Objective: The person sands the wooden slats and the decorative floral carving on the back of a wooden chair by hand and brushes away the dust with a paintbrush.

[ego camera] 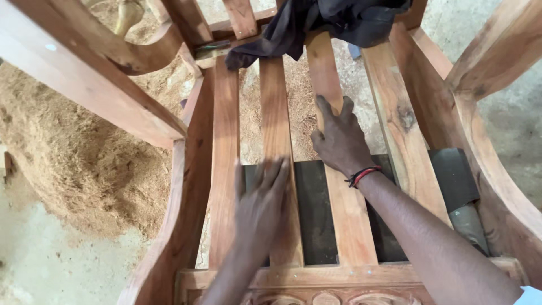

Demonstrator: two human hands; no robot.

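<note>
I saw the left hand (261, 200) laid flat, fingers together and stretched, palm down on the second seat slat (276, 130) of the wooden chair frame (189, 186), near the front rail (293, 277); it gripped nothing, just pressed or rubbed the slat top; the hand looked slightly blurred, so I could not tell how firmly it bore down; the right hand (339, 138) lay further back on the third seat slat (345, 226), fingers spread open, palm down, closed on nothing; my read was that it rested there to feel or steady the slat, since the spread fingers covered its width; a red and black wristband (361, 175) sat on the right wrist; slats ran front to back across the seat opening with gaps between; a dark flat sheet (316, 209) showed through the gaps under the front half of the seat; a black cloth (333, 20) was draped over the back edge of the seat, clear of both hands; a sawdust heap (73, 152) lay on the floor off the left side rail; the curved armrests (101, 85) stood either side.
</note>
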